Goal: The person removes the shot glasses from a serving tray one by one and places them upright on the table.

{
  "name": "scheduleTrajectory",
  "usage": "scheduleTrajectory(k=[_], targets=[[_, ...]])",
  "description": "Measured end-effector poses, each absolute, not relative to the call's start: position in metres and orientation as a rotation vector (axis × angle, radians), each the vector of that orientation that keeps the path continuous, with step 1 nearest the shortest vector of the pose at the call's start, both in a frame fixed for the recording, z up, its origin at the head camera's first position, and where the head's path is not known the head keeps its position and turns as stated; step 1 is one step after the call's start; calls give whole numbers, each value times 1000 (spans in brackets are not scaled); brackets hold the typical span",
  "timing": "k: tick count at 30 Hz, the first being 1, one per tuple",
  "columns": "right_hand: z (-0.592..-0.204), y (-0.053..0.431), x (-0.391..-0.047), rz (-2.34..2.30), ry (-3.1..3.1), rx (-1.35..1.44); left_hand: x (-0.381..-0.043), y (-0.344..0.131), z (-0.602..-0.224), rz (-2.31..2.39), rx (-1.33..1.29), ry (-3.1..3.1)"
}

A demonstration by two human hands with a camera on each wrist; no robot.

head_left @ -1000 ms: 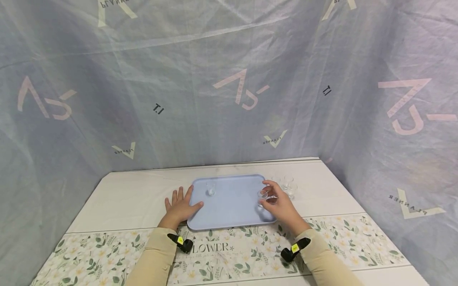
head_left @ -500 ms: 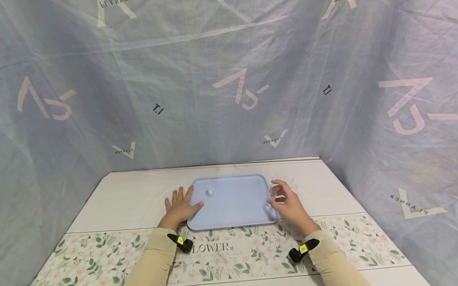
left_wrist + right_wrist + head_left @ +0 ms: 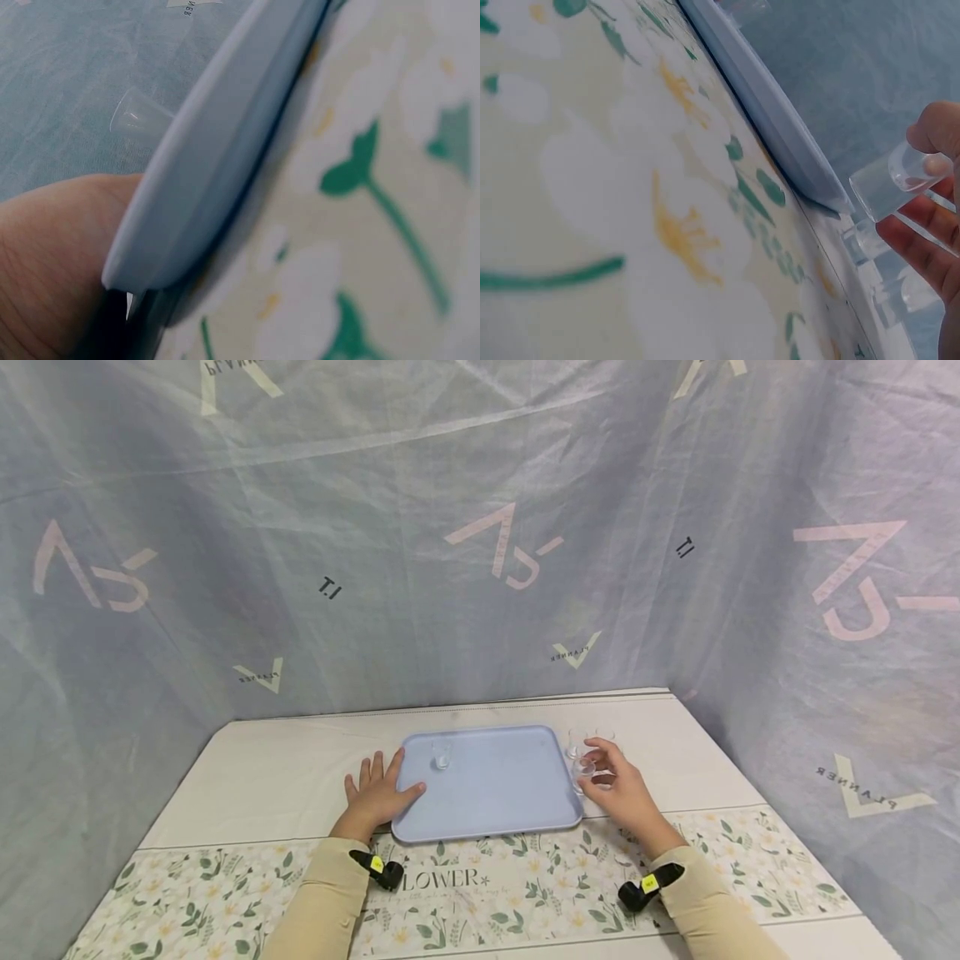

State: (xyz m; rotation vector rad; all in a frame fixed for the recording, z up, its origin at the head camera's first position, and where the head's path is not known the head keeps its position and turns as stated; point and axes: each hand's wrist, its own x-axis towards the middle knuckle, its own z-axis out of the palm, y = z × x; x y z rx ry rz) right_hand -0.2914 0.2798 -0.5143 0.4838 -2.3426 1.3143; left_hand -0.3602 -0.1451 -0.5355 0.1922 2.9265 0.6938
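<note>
My left hand rests with spread fingers at the left rim of a light blue tray, thumb over the edge. A small clear shot glass stands near the tray's back left corner; the left wrist view shows that shot glass beyond the rim. Just past the right rim, my right hand pinches another clear shot glass between thumb and fingers. Seen from the right wrist, the held shot glass appears near the tray's corner, with the thumb at one end.
More clear shot glasses stand right of the tray, partly hidden behind my right hand. The right wrist view has two of these glasses below the held one. A flowered cloth strip crosses the table's front; grey-blue curtains surround it.
My right hand has moved right with the pinched shot glass, from over the tray's right part to just beyond its right rim. The left hand, tray and shot glass on it stay put.
</note>
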Motion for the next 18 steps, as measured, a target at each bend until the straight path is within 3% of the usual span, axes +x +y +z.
scheduleTrajectory(k=[18], targets=[[-519, 289, -287, 1302, -2390, 434, -362, -145, -538, 706, 199, 2930]])
